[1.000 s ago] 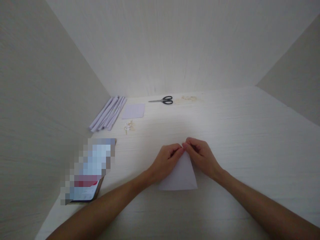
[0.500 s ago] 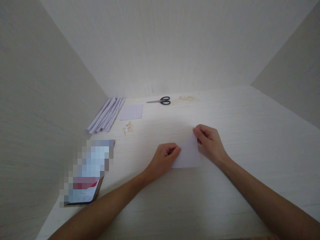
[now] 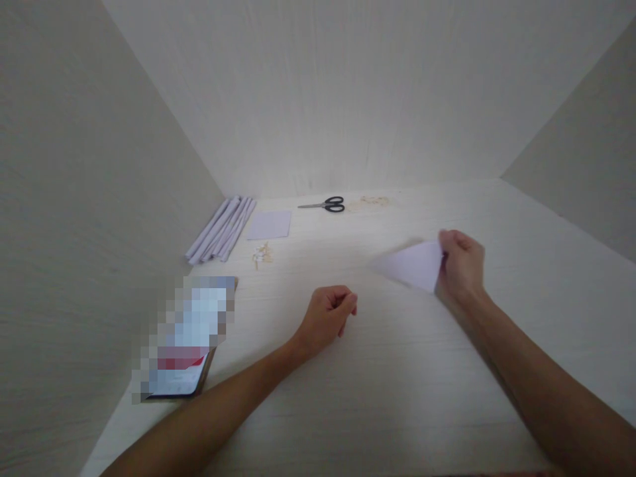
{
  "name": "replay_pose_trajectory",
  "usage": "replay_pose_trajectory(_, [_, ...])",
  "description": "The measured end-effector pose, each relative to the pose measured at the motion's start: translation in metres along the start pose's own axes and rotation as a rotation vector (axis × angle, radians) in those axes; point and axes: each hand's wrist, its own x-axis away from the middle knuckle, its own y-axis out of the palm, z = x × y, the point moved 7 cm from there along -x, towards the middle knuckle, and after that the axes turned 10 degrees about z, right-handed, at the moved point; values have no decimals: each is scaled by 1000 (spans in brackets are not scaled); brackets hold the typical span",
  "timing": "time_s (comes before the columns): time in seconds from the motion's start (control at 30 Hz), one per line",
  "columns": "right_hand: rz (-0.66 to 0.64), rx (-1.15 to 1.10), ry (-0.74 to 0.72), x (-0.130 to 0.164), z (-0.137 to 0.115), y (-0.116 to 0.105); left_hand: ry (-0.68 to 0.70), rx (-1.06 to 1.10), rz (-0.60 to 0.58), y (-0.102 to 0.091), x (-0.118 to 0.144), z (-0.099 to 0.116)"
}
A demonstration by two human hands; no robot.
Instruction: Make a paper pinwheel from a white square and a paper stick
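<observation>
- Folded paper (image 3: pixel 412 266), pale lilac and roughly triangular, is held at its right end by the right hand (image 3: pixel 461 268); it is pinched between the closed fingers (image 3: pixel 450 246) and lifted off the surface (image 3: pixel 397 371).
- From those fingers the paper's point is directed leftward, toward the left hand (image 3: pixel 328 317).
- The left hand is rested on the surface with its fingers curled loosely inward, nothing being gripped; it lies well apart from the paper.
- Beyond the left fingers, scissors (image 3: pixel 324 205) are seen far off near the back wall.
- To the far left of those fingers, a bundle of rolled paper strips (image 3: pixel 221 228), a flat lilac sheet (image 3: pixel 269 224) and a blurred phone (image 3: pixel 186 341) are laid.
</observation>
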Motion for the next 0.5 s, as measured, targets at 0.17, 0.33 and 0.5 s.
replay_pose_trajectory(0.17, [-100, -25, 205, 15, 4, 10, 35, 119, 229, -21, -10, 0])
replay_pose_trajectory(0.33, [-587, 99, 260, 69, 16, 55, 76, 144, 82, -7, -15, 6])
replay_pose_trajectory(0.5, [-695, 258, 110, 92, 8, 67, 79, 127, -115, 12, -7, 6])
